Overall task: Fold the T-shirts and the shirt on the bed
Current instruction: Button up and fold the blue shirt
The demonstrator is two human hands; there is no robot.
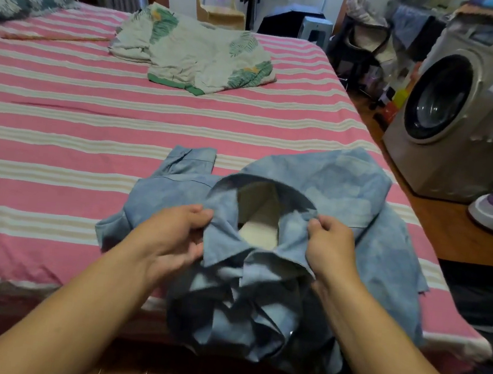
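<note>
Now my left hand and my right hand each pinch one side of the collar of the blue shirt, which lies rumpled at the near edge of the bed, partly hanging over it. Beyond the shirt, near the bed's far edge, lies a leaf-print T-shirt, unfolded.

Shirt on bed, T-shirts behind.

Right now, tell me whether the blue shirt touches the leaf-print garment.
Apart. The head view shows the blue shirt at the bed's near edge and the leaf-print garment farther back, with bare striped bedcover between them.
</note>
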